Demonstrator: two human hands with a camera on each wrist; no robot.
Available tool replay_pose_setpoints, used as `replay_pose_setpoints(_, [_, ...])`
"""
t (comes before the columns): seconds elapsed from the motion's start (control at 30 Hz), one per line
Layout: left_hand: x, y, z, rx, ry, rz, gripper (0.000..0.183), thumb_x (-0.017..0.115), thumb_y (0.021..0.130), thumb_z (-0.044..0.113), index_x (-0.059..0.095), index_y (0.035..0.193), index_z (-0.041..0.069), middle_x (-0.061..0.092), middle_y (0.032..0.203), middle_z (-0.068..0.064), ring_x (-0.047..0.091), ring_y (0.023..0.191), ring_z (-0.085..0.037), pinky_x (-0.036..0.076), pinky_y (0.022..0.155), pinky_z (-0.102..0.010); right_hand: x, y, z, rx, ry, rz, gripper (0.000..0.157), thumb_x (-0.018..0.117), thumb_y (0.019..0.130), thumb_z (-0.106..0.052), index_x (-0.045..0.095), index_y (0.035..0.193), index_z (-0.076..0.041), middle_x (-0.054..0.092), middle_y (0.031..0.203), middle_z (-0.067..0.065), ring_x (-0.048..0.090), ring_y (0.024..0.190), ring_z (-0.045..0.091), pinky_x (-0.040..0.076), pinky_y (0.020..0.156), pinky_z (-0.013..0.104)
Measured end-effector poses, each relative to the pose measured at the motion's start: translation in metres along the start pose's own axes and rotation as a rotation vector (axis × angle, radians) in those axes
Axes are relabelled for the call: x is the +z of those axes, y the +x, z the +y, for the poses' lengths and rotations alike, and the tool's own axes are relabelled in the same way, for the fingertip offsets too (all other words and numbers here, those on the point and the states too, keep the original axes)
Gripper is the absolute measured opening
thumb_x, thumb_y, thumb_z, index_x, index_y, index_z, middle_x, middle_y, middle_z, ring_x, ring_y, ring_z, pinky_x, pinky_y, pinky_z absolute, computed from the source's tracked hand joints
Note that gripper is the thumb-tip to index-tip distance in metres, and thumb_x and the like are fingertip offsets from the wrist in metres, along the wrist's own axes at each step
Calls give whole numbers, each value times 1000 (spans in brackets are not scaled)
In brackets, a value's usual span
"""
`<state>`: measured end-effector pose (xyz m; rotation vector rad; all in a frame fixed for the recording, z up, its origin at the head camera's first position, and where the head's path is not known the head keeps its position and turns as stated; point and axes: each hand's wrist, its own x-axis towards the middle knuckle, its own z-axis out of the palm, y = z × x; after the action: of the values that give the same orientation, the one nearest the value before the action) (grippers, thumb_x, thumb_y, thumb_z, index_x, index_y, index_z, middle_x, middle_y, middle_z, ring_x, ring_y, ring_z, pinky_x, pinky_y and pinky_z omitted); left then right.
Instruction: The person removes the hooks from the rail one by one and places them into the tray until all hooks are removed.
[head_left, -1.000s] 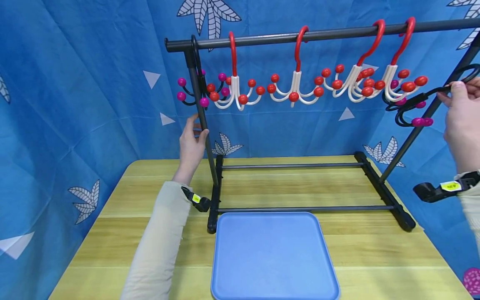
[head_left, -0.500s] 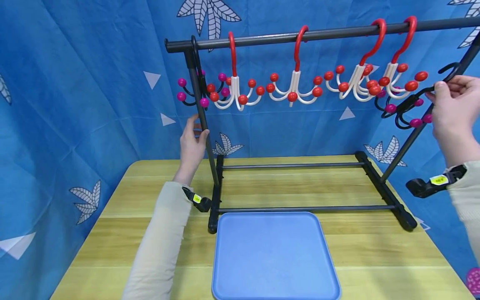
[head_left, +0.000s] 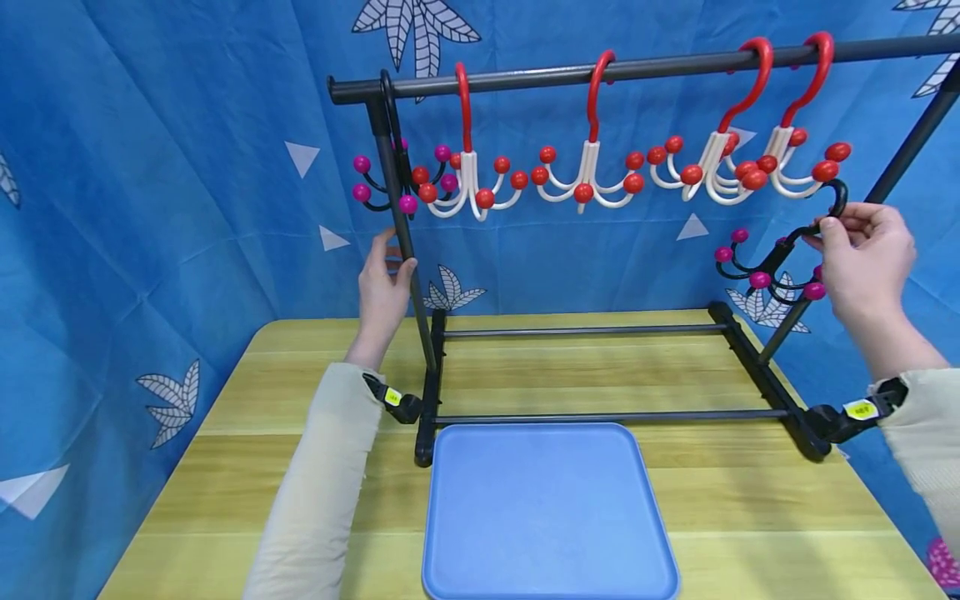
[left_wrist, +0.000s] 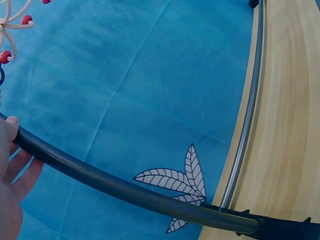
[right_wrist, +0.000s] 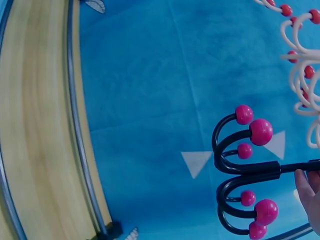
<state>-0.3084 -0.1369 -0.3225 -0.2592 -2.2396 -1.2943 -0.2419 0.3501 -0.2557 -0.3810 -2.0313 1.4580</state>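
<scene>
In the head view, my right hand (head_left: 870, 258) pinches a black hook hanger (head_left: 771, 268) by its neck. The hanger tilts, its pink-tipped prongs reaching left and its curved hook rising above my fingers, below the bar. The right wrist view shows its prongs (right_wrist: 250, 172) clearly against the blue cloth. My left hand (head_left: 384, 287) holds the left upright (head_left: 418, 308) of a dark rack, thumb on one side and fingers on the other. On the rack's top bar (head_left: 675, 65) hang several white hook hangers (head_left: 590, 162) with red hooks and red balls.
Another black hanger with pink balls (head_left: 362, 192) hangs at the bar's left end. A blue tray (head_left: 551, 508) lies on the wooden table (head_left: 765, 517) before the rack's base. Patterned blue cloth (head_left: 225, 167) stands behind and at the sides.
My right hand has brought the black hanger left and down from beside the right upright, its hook now below the bar. The left hand stays on its upright.
</scene>
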Motion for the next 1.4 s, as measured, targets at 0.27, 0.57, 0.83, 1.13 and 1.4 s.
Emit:
replay_pose_setpoints(0.27, [0, -2, 0, 15, 8, 3, 46, 53, 90, 27, 38, 133, 17, 54, 109, -14, 56, 99, -28, 48, 82, -40, 8, -24, 16, -48, -67, -93, 17, 46, 94, -21, 50, 111, -21, 52, 92, -17, 55, 76, -11, 43, 73, 5])
replay_pose_setpoints(0.57, [1, -2, 1, 3, -1, 0, 46, 53, 91, 26, 38, 134, 18, 54, 110, -12, 55, 100, -26, 48, 83, -39, 26, -56, 33, -146, -156, -152, 8, 50, 93, -23, 50, 100, -28, 51, 85, -27, 53, 73, -19, 43, 57, 5])
replay_pose_setpoints(0.83, [-1, -4, 3, -6, -6, 3, 45, 53, 91, 24, 39, 133, 17, 54, 110, -13, 55, 98, -26, 48, 81, -40, 37, -80, 49, -200, -154, -204, 19, 52, 93, -18, 55, 108, -7, 52, 84, -28, 53, 78, -18, 42, 66, 2])
replay_pose_setpoints(1.13, [0, -2, 1, 20, -7, 13, 47, 53, 90, 29, 39, 133, 17, 54, 109, -14, 56, 99, -27, 48, 83, -40, 41, -109, 63, -200, -152, -272, 22, 54, 92, -19, 55, 108, -3, 53, 84, -28, 54, 77, -15, 43, 65, 3])
replay_pose_setpoints(1.4, [1, -3, 2, 21, -8, 9, 46, 54, 91, 25, 39, 133, 16, 55, 109, -14, 55, 99, -27, 47, 84, -39, 42, -135, 65, -219, -82, -319, 24, 55, 91, -15, 56, 106, 3, 57, 88, -23, 57, 80, -11, 44, 70, 5])
